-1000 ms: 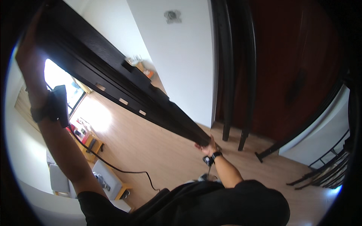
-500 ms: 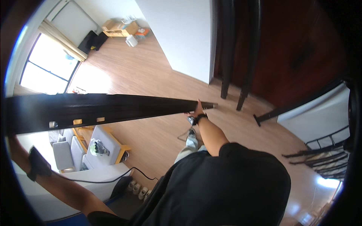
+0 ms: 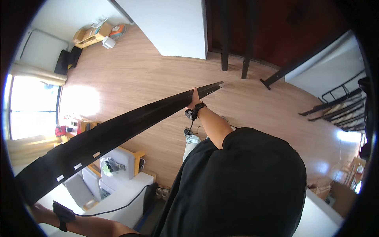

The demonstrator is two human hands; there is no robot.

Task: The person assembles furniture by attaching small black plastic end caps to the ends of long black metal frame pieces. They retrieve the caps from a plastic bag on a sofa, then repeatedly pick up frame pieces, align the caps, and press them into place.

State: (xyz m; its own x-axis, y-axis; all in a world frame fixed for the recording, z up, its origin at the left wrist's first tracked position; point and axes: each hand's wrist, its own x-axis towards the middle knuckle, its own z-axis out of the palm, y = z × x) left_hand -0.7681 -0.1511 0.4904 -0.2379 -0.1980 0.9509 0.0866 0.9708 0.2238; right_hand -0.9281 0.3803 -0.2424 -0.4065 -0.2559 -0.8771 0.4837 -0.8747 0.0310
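**Long black board carried level over wood floor**

Board (image 3: 118, 130) spans from lower left to centre, above the floor (image 3: 130, 79). Right hand (image 3: 193, 98) closed around its far end; left hand (image 3: 37, 207) under near end, grip hidden. Judgement: keep both ends level, swing clear of the 2 dark posts (image 3: 235, 39).

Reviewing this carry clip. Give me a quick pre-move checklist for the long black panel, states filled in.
1. Right hand gripping the long black panel near its far end: ok.
2. Left hand at the near end: grip cannot tell, mostly hidden by the panel.
3. Far tip apart from the dark posts: ok.
4. Cable on the floor by the feet: not ok.
5. Wood floor under the panel's span bare: ok.
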